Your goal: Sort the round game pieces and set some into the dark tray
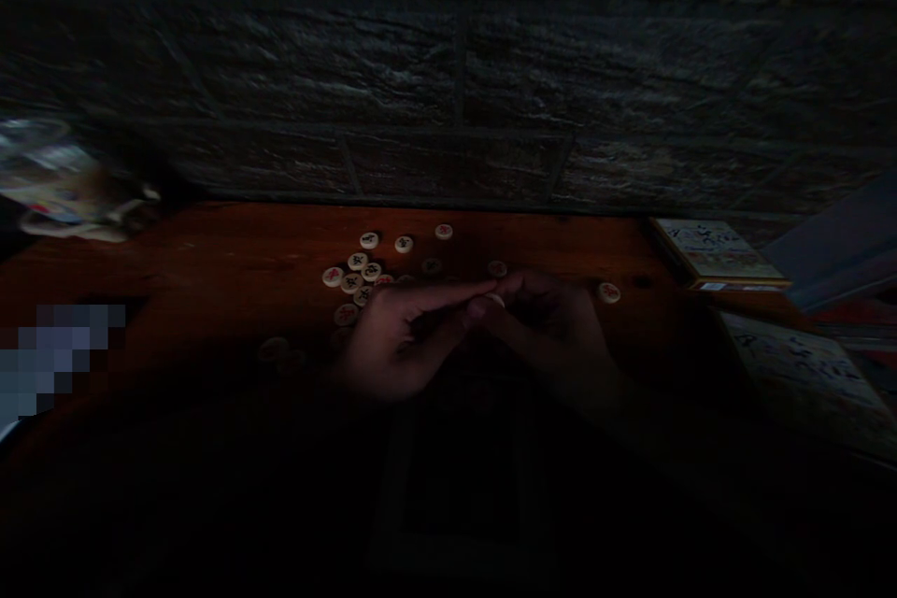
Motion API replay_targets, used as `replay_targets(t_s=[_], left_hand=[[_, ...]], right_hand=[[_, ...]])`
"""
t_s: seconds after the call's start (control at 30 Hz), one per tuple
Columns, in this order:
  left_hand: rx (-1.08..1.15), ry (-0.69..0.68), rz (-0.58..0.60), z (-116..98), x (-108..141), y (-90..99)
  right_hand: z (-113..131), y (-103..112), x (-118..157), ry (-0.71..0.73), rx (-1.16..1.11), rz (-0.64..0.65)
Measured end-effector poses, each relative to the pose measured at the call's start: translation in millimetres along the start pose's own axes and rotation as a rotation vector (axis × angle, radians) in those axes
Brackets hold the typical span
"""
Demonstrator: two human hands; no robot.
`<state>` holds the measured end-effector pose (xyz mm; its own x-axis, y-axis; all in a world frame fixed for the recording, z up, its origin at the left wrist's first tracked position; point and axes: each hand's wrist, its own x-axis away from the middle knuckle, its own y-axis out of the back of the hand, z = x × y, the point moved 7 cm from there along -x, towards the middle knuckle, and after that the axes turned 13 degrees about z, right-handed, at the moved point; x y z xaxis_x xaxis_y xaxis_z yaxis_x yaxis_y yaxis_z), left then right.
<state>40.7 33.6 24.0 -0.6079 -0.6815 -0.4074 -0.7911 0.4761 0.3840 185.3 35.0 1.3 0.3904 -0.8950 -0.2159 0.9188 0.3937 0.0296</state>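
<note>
In the dim head view my left hand [403,341] and my right hand [553,322] meet fingertip to fingertip above the wooden table. Both are closed in a pinch around a small round Chinese chess piece [495,299], of which only a pale edge shows. Beyond and left of my left hand lies a loose cluster of such pieces, among them a red-marked one [334,277] and a black-marked one [358,261]. Another red-marked piece [609,292] is alone to the right of my right hand. My left hand hides part of the cluster.
A brick wall [448,75] borders the back of the table [231,252]. Two flat boxes, one farther back [721,248] and one nearer [805,374], are on the right. A transparent bag or container [63,177] stands at the left. Deep shadow covers the front.
</note>
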Motion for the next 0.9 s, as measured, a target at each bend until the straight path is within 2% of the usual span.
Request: replay_targets(t_s=[0.33,0.63,0.9], left_hand=[[0.036,0.059,-0.025,7,0,3.9],[0.063,0.087,-0.084,11,-2,3.4],[0.086,0.050,-0.049,9,-1,0.9]], right_hand=[[0,2,2,0.037,0.090,-0.022],[1,2,2,0.038,0.056,-0.029],[0,0,5,0.020,-0.063,-0.014]])
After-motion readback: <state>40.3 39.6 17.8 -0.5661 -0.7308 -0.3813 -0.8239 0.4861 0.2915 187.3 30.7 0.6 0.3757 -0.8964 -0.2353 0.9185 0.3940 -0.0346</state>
